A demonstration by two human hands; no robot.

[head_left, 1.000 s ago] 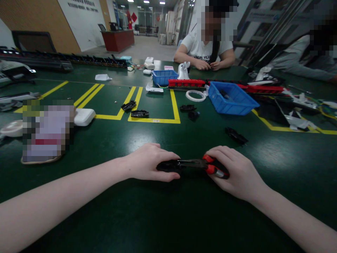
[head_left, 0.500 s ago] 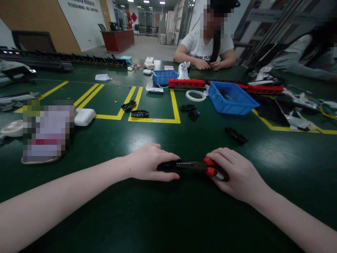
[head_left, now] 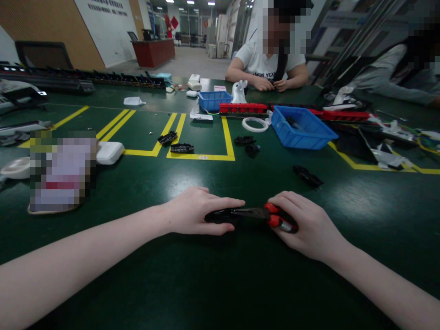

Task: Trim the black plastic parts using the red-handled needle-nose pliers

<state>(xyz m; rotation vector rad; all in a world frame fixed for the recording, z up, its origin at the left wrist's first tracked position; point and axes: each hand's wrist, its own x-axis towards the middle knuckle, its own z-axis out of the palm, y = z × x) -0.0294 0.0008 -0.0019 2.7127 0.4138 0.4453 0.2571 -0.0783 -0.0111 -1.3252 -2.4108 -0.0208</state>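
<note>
My left hand (head_left: 201, 211) is closed around a black plastic part (head_left: 220, 216), thumb on the near side and fingers on the far side, the index finger stretched along it. In my right hand (head_left: 304, 224) are red-handled pliers (head_left: 273, 214), gripped by the handles. Their metal jaws point left and meet the right end of the black part; whether the tips bite on it I cannot tell. Beyond my right hand lies a similar black part (head_left: 307, 176) on the green table.
Farther off lie more black parts (head_left: 182, 148), a roll of white tape (head_left: 255, 124) and a blue bin (head_left: 302, 130). A smaller blue bin (head_left: 215, 101) stands behind. At left are a blurred-out phone-like object (head_left: 65, 174) and a white case (head_left: 110, 152). A person (head_left: 271, 68) sits opposite.
My left index finger has straightened and reaches farther right over the plier jaws. The pliers' jaws have turned slightly; both hands otherwise stay in place.
</note>
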